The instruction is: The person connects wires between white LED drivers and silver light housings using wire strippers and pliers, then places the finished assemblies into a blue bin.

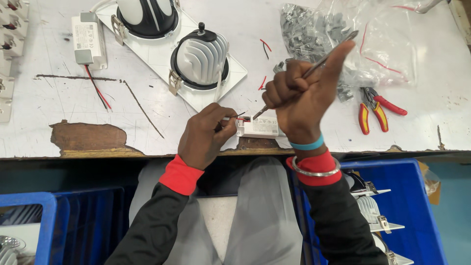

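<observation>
My right hand (300, 100) is closed around a slim metal screwdriver (338, 46), thumb along its shaft, tip pressed down at the end of a small white driver box (262, 128) near the table's front edge. My left hand (206, 133) pinches a thin cable with red and black wires (239, 117) and holds it against the same end of the box. A white double downlight fixture (201, 59) with ribbed heat sinks lies just behind my hands.
Red and yellow pliers (375, 108) lie to the right, beside clear bags of grey clips (319, 34). Another white driver box (88, 39) with red and black leads sits at back left. Blue crates (417, 206) with more fixtures stand below the worn table edge (88, 140).
</observation>
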